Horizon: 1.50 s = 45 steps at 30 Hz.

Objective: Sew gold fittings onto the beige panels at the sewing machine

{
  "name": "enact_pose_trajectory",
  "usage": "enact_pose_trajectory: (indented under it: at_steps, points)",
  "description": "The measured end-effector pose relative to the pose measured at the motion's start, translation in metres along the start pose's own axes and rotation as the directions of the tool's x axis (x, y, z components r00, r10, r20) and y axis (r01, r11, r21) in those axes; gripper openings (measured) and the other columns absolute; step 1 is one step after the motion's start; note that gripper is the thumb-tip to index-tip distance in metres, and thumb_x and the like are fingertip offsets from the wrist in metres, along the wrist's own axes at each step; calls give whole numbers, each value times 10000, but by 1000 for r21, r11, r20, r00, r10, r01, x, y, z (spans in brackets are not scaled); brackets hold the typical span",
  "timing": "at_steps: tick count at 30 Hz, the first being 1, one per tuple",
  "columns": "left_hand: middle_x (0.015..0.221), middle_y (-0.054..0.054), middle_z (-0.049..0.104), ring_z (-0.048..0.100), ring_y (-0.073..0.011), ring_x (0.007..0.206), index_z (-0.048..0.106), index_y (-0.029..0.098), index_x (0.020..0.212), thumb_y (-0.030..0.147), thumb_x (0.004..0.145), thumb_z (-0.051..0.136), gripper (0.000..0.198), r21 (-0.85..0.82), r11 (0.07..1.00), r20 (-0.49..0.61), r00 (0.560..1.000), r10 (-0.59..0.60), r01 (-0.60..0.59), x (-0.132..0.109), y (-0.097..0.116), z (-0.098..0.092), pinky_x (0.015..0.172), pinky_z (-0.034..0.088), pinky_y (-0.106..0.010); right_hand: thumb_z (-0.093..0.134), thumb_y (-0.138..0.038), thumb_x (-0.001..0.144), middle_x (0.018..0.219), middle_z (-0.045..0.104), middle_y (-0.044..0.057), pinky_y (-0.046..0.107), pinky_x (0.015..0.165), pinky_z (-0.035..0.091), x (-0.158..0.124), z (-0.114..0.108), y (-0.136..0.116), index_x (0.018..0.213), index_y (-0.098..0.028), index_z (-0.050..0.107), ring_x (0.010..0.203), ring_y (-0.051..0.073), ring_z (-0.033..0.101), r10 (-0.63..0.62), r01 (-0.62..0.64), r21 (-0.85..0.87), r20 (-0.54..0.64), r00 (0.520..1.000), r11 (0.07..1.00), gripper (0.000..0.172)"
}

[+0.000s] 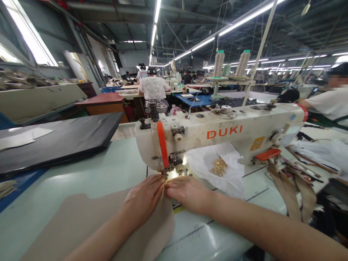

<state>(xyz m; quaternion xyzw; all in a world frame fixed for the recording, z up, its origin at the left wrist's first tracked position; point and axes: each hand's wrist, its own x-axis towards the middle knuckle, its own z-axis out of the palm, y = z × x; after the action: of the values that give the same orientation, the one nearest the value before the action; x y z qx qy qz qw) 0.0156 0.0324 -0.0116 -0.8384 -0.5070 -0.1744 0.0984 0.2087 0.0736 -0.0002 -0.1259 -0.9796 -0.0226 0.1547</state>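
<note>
A white DUKI sewing machine (217, 136) stands on the pale green table (108, 170). A beige fabric piece (78, 221) lies in front of it and runs up to the needle. My left hand (145, 197) rests on the fabric, its fingers pressed together at the fabric's edge just below the presser foot (166, 171). My right hand (187, 192) meets it from the right, fingertips pinching the same edge. Both hands hold the fabric under the lit needle area.
A white bag with small gold metal parts (219, 166) lies behind the needle. Beige straps (290, 185) and tools sit at the right. A black sheet stack (54, 143) covers the left. Two thread cones (231, 63) stand behind. Other people work at tables beyond.
</note>
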Motion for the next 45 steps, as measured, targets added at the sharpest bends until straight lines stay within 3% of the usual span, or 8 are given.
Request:
enact_pose_trajectory:
  at_steps: [25, 30, 35, 38, 41, 43, 45]
  points:
    - [1095, -101, 680, 631, -214, 1019, 631, 154, 1067, 277, 916, 351, 341, -9, 998, -3, 998, -64, 64, 0, 7, -4, 913, 517, -367, 484, -185, 930, 1017, 639, 54, 256, 925, 409, -2, 3, -3, 942, -132, 598, 1000, 160, 553, 1, -1, -12, -5, 1000, 1000, 126]
    - [1079, -82, 690, 654, -193, 977, 648, 174, 1040, 244, 906, 365, 320, -33, 994, -25, 994, -104, 103, -37, 22, -23, 879, 539, -326, 423, -183, 956, 904, 654, 26, 266, 856, 439, -5, -2, -13, 920, -158, 608, 910, 149, 567, -168, 166, -33, -72, 983, 986, 190]
    - [1190, -54, 646, 622, -197, 1062, 606, 210, 1140, 192, 845, 468, 326, -131, 949, 96, 957, -275, 286, -59, 36, -43, 930, 512, -332, 423, -194, 936, 718, 623, 25, 277, 697, 451, -8, -3, -21, 805, -174, 613, 716, 154, 555, -76, 63, -61, -245, 967, 996, 232]
    - [1358, -82, 512, 513, -238, 1211, 401, 206, 1361, 255, 833, 523, 545, -135, 919, 60, 929, -366, 371, -72, 43, -56, 992, 460, -395, 451, -236, 924, 678, 604, 27, 282, 662, 432, -12, -3, -21, 780, -174, 609, 687, 162, 549, -43, 24, -68, -283, 958, 997, 222]
    - [1494, -110, 278, 361, -292, 1320, 128, 228, 1469, 369, 816, 562, 796, -58, 939, -52, 939, -341, 338, -107, 54, -72, 1032, 398, -464, 456, -237, 923, 682, 603, 30, 277, 664, 420, -16, -3, -21, 795, -173, 612, 686, 159, 552, -16, 0, -55, -282, 959, 998, 212]
    - [1500, -109, 241, 355, -324, 1317, 66, 260, 1475, 397, 733, 653, 955, -4, 964, 11, 964, -265, 265, -139, 61, -84, 1030, 393, -482, 452, -227, 923, 688, 606, 31, 275, 670, 417, -18, -4, -23, 795, -173, 615, 687, 156, 556, -3, -6, -32, -270, 963, 999, 214]
    - [1469, -70, 323, 416, -320, 1280, 174, 314, 1457, 350, 687, 689, 927, 11, 983, 157, 970, -184, 185, -168, 62, -96, 1015, 423, -459, 440, -226, 929, 693, 610, 33, 276, 677, 420, -18, -3, -24, 792, -174, 620, 694, 157, 564, 11, -12, -3, -264, 964, 1000, 232]
